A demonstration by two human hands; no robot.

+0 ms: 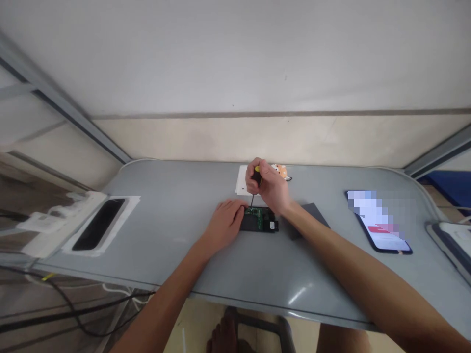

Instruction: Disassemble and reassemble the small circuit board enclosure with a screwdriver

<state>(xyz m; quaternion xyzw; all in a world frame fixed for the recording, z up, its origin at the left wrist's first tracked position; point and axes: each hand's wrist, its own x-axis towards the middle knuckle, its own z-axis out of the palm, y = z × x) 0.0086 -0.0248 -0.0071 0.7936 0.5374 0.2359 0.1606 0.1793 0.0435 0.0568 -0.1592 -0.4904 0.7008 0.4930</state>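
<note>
A small black electronic device (253, 224) lies on the table with its green circuit board exposed. My left hand (225, 220) is closed at the device's left end, its fingers pressed together against the edge. In my right hand (268, 184) is a screwdriver (256, 176) with a black and yellow handle, gripped upright. Its thin shaft reaches down to the upper part of the board; the exact contact of the tip is too small to make out. A flat dark grey panel (312, 215) lies to the right, partly under my right forearm.
White paper (242, 181) and an orange and white animal-shaped trinket (280, 170) lie behind my right hand. A lit phone (379, 223) is on the right, a dark phone (98, 224) on the left. Cables (73, 309) hang below the grey table (169, 186). A wall stands behind.
</note>
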